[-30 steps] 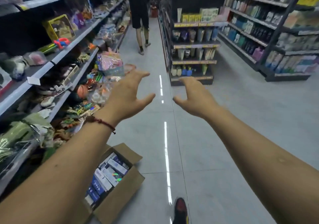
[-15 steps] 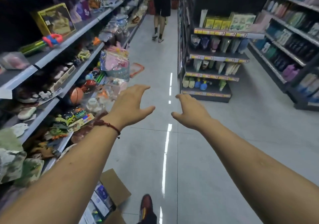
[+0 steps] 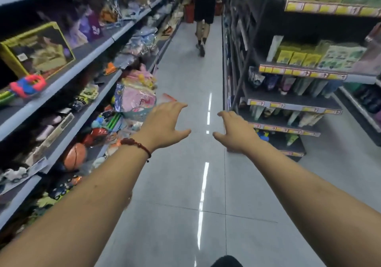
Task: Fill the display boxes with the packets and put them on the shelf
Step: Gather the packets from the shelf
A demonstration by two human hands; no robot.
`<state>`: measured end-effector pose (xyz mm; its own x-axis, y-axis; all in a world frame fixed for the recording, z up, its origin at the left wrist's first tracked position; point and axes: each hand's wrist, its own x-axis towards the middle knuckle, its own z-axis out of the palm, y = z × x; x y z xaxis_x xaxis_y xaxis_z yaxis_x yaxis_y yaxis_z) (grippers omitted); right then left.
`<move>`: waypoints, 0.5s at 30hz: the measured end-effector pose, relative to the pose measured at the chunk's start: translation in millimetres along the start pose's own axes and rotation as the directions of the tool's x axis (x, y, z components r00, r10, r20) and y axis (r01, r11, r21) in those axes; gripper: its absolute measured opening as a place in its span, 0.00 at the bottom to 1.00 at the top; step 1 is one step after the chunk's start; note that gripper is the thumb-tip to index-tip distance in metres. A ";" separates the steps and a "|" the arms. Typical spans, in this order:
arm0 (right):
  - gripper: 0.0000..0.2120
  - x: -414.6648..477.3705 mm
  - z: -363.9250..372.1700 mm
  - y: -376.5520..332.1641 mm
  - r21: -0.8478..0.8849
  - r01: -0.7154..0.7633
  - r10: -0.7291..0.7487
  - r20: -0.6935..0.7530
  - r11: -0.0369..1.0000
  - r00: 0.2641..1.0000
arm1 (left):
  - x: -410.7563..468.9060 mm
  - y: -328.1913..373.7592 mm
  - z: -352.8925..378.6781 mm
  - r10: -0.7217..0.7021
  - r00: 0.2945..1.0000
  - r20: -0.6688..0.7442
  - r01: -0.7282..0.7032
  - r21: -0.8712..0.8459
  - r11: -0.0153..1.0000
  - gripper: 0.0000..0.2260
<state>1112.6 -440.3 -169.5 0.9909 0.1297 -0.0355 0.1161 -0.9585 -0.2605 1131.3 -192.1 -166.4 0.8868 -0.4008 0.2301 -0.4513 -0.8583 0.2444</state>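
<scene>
We walk a shop aisle with both arms stretched out ahead, our left hand [image 3: 165, 122] and right hand [image 3: 235, 132] held palm-down with fingers spread and thumbs angled toward each other, gripping nothing. The two hands hang apart over the grey tiled floor [image 3: 185, 184], a gap of bare floor showing between the thumbs. A red beaded bracelet [image 3: 137, 145] circles the left wrist.

None of the display boxes or packets that we are to stock appear in our view; we cannot say where they lie.

To our left, a run of grey toy shelves [image 3: 86, 56] is crowded with goods: one yellow-edged boxed set [image 3: 39, 49] stands on an upper tier, one red-and-blue plastic toy [image 3: 27, 85] just in front of it near the shelf edge, and one orange basketball [image 3: 75, 155] sits on a lower tier. One clear pink gift pack [image 3: 137, 97] juts out into the aisle beside our left hand.

To our right, a dark end-of-aisle rack [image 3: 288, 102] carries yellow price strips; three small yellow-green cartons [image 3: 298, 57] stand side by side on one tier, with blurred pouches and tubes below that we cannot count.

One other person [image 3: 203, 15] stands farther down the aisle.
</scene>
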 end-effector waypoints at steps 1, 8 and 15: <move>0.33 30.5 -2.4 7.3 0.002 -0.002 0.002 -0.001 1.000 1.000 | 28.8 -11.5 4.6 -0.003 1.000 -0.006 0.003 -0.011 1.000 0.34; 0.33 264.3 5.8 73.5 0.044 0.018 -0.018 0.001 0.999 1.000 | 242.3 -94.3 72.5 -0.006 1.000 0.028 0.007 -0.009 1.000 0.34; 0.32 503.5 -31.8 129.9 -0.009 0.097 -0.097 0.072 0.995 0.993 | 470.7 -168.8 99.4 -0.086 0.995 0.056 0.088 -0.027 0.996 0.31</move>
<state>1628.7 -507.5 -190.6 0.9676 0.2396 -0.0795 0.2127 -0.9434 -0.2544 1634.8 -267.7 -193.0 0.9265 -0.3429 0.1549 -0.3744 -0.8813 0.2884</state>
